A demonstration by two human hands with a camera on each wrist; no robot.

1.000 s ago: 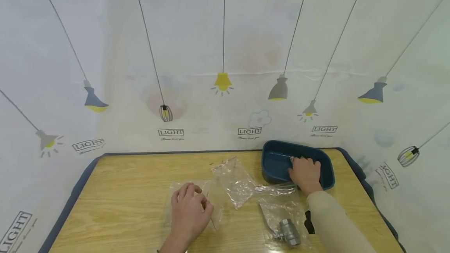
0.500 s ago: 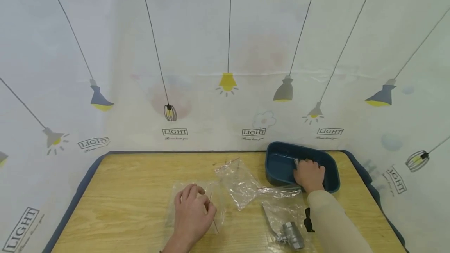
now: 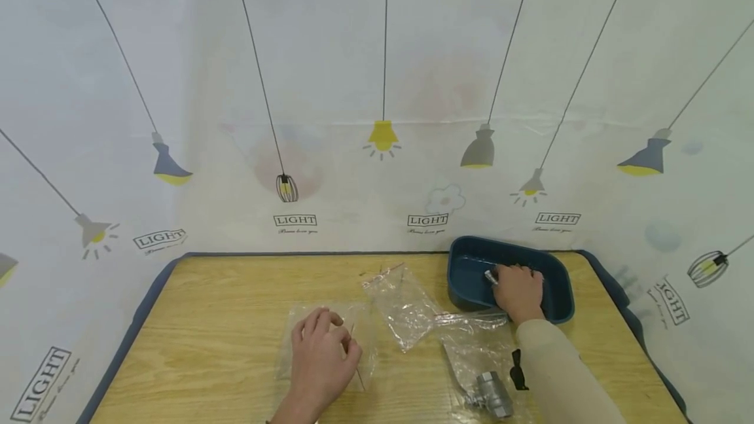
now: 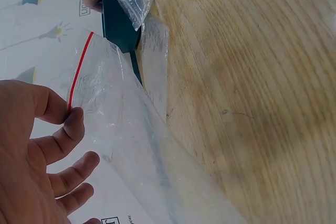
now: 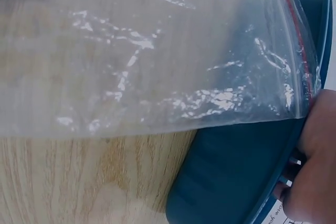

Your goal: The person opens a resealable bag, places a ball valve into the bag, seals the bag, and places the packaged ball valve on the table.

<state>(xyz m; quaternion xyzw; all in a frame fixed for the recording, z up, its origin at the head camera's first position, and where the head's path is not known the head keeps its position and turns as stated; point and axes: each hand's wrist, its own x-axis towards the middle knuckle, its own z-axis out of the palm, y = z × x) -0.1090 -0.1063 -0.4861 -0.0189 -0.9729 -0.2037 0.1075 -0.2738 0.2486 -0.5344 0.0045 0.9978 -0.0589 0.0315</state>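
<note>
My left hand [image 3: 324,358] pinches a clear zip bag [image 4: 118,98] by its red-striped mouth between thumb and finger, as the left wrist view shows. The other fingers are loosely curled. At the right, my right hand [image 3: 518,290] reaches into a dark blue bin [image 3: 462,273]. A small silvery piece [image 3: 491,277] sticks out beside its thumb; the fingers appear to hold it, and the rest is hidden. In the right wrist view that hand [image 5: 320,166] shows only in part, behind a clear bag. A metal ball valve [image 3: 493,394] lies in a second zip bag [image 3: 468,349], near my right sleeve.
Between the hands a flat clear zip bag [image 3: 400,300] lies on the wooden table [image 3: 212,332]. Its upper right reaches toward the bin. The table has a dark blue edge [image 3: 138,313], and a wall cloth [image 3: 341,182] printed with lamps stands behind it.
The head view has shifted slightly. Within the bin, the silvery piece shows more clearly beside my right thumb and has turned a little. The left hand keeps its pinch on the bag.
</note>
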